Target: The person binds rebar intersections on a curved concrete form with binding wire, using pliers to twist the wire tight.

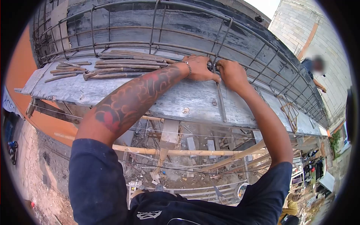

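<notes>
Left hand (201, 68) reaches to lower bars of rebar cage (153, 26), fingers bent; right hand (231, 75) close beside, fingers curled near metal rod's (220, 100) upper end. Cannot tell what either grips. Elbows bent outward. Rod crosses plank (168, 99). Bucket (239, 189) below, contents unclear.

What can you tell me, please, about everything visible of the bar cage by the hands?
The bar cage is an open lattice of slim, dark grey and rusty brown rods that look like steel: long bars crossed by bent ties at intervals. It runs lengthwise along the far side of the grey board, looking curved in this wide view. The left hand and right hand are at its lower bars; their exact contact is partly hidden.
</notes>
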Action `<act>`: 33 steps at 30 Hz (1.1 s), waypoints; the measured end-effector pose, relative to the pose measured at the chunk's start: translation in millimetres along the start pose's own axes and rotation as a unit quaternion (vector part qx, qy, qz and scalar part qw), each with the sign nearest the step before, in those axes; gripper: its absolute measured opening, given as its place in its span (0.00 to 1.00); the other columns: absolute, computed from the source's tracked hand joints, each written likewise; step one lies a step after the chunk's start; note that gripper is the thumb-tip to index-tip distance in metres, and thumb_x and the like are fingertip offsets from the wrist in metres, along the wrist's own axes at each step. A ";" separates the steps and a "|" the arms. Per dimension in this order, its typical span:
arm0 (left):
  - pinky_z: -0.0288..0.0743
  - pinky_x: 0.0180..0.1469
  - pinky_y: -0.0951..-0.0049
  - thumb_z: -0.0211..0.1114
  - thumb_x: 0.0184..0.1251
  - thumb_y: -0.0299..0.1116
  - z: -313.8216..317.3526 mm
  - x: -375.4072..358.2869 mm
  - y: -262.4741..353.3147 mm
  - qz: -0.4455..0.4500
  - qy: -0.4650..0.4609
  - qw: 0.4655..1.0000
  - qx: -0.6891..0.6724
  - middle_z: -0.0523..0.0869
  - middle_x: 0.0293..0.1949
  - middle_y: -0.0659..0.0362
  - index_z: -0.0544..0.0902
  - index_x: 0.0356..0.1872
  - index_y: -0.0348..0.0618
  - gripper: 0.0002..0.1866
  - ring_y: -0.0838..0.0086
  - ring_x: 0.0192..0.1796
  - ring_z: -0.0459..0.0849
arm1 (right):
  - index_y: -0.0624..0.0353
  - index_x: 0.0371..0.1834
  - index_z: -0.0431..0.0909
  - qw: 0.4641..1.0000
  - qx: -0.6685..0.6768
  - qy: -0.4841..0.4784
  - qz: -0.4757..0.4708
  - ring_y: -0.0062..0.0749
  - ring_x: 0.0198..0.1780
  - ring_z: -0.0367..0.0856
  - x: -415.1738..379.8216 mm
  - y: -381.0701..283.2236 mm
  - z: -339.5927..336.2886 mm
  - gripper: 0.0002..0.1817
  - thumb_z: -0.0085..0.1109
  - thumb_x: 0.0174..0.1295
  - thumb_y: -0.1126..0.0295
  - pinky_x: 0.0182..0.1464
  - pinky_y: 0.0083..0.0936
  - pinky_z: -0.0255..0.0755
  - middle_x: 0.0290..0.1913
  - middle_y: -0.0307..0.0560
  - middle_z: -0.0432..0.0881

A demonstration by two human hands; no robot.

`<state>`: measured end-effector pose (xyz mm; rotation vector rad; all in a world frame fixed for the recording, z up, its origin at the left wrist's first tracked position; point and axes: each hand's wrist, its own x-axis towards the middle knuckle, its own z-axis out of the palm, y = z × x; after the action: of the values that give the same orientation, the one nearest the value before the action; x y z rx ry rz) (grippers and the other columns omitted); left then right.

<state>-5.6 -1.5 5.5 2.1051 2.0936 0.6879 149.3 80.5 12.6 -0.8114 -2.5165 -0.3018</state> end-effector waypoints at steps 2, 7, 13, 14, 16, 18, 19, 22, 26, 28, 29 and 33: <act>0.66 0.65 0.66 0.65 0.41 0.69 -0.3 2.4 -0.8 0.001 -0.002 1.000 0.010 0.77 0.59 0.39 0.72 0.62 0.30 0.54 0.51 0.63 0.74 | 0.55 0.39 0.83 1.000 0.028 0.002 0.003 0.55 0.40 0.82 1.3 -0.3 2.5 0.10 0.53 0.60 0.68 0.44 0.48 0.75 0.36 0.58 0.84; 0.72 0.58 0.65 0.61 0.54 0.57 -8.8 3.6 -2.6 -0.008 0.012 0.998 -0.062 0.83 0.48 0.41 0.82 0.51 0.33 0.35 0.53 0.53 0.82 | 0.58 0.39 0.83 0.996 0.090 0.001 -0.011 0.57 0.41 0.81 6.5 6.4 8.0 0.10 0.53 0.60 0.69 0.46 0.47 0.74 0.37 0.61 0.83; 0.74 0.54 0.63 0.56 0.64 0.34 11.2 12.9 -11.3 -0.020 0.117 0.991 -0.068 0.86 0.41 0.43 0.84 0.45 0.36 0.16 0.55 0.48 0.84 | 0.66 0.38 0.82 0.992 0.126 -0.016 -0.003 0.60 0.42 0.80 5.1 -2.2 -2.9 0.13 0.52 0.61 0.67 0.48 0.44 0.73 0.37 0.66 0.82; 0.74 0.54 0.62 0.57 0.63 0.31 15.2 14.6 -12.2 -0.024 0.146 0.988 -0.047 0.86 0.41 0.43 0.84 0.45 0.36 0.14 0.54 0.48 0.84 | 0.67 0.38 0.82 0.988 0.149 -0.045 0.020 0.59 0.42 0.81 4.2 -4.3 -9.8 0.15 0.54 0.59 0.66 0.49 0.42 0.74 0.37 0.66 0.82; 0.74 0.54 0.62 0.59 0.63 0.31 16.9 13.2 -10.6 -0.026 0.155 0.987 -0.040 0.85 0.41 0.43 0.85 0.43 0.36 0.13 0.53 0.48 0.83 | 0.68 0.39 0.82 0.981 0.172 -0.075 0.043 0.59 0.42 0.81 -0.9 -7.2 -17.0 0.16 0.55 0.58 0.64 0.49 0.41 0.74 0.37 0.67 0.82; 0.74 0.54 0.62 0.60 0.62 0.31 18.4 12.7 -10.5 -0.026 0.168 0.985 -0.033 0.85 0.41 0.42 0.85 0.42 0.36 0.12 0.52 0.49 0.83 | 0.69 0.41 0.82 0.989 0.135 -0.065 0.014 0.55 0.43 0.83 -7.7 -6.1 -20.8 0.20 0.58 0.55 0.61 0.50 0.36 0.75 0.38 0.65 0.83; 0.74 0.54 0.61 0.60 0.62 0.32 21.0 11.8 -11.0 -0.024 0.193 0.981 -0.023 0.85 0.41 0.42 0.85 0.42 0.36 0.12 0.51 0.48 0.83 | 0.69 0.41 0.82 0.989 0.134 -0.063 0.013 0.55 0.43 0.83 -7.5 -4.9 -21.3 0.20 0.58 0.55 0.61 0.50 0.36 0.75 0.38 0.65 0.83; 0.75 0.53 0.59 0.61 0.63 0.32 21.6 7.8 -8.8 -0.028 0.218 0.976 -0.009 0.85 0.40 0.42 0.86 0.41 0.37 0.12 0.50 0.48 0.83 | 0.68 0.42 0.83 0.986 0.155 -0.056 0.026 0.52 0.44 0.84 -9.2 -2.7 -16.1 0.22 0.60 0.52 0.60 0.51 0.35 0.75 0.40 0.62 0.84; 0.76 0.51 0.58 0.61 0.63 0.32 13.0 -4.6 1.7 -0.041 0.217 0.974 0.037 0.85 0.36 0.43 0.86 0.41 0.37 0.11 0.51 0.46 0.83 | 0.67 0.41 0.84 0.984 0.176 -0.031 0.013 0.51 0.43 0.84 -8.6 -3.5 -11.0 0.20 0.60 0.53 0.61 0.51 0.35 0.75 0.39 0.62 0.84; 0.74 0.54 0.58 0.59 0.64 0.33 7.2 -8.4 4.7 -0.040 0.178 0.983 0.028 0.85 0.40 0.43 0.84 0.45 0.38 0.13 0.51 0.49 0.82 | 0.68 0.40 0.84 0.982 0.185 -0.032 0.012 0.52 0.43 0.84 -9.4 -5.3 -10.0 0.19 0.60 0.53 0.62 0.50 0.35 0.75 0.39 0.62 0.84; 0.73 0.56 0.57 0.58 0.65 0.33 5.1 -10.4 6.1 -0.038 0.138 0.989 0.019 0.84 0.44 0.42 0.83 0.48 0.39 0.15 0.52 0.53 0.80 | 0.68 0.40 0.83 0.983 0.182 -0.029 0.015 0.53 0.43 0.83 -10.1 -6.7 -10.3 0.18 0.59 0.54 0.62 0.50 0.36 0.75 0.38 0.64 0.84; 0.61 0.66 0.54 0.56 0.66 0.42 21.5 -1.1 -9.3 0.078 0.179 0.978 0.072 0.78 0.56 0.42 0.77 0.57 0.42 0.22 0.53 0.62 0.73 | 0.67 0.40 0.83 0.985 0.158 -0.054 0.043 0.57 0.43 0.82 -9.2 -13.4 -14.0 0.16 0.56 0.58 0.65 0.48 0.40 0.74 0.38 0.67 0.82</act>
<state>-6.1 3.2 -17.5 2.3973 2.2265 1.0350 153.0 60.4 19.3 -0.8223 -2.5295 0.1729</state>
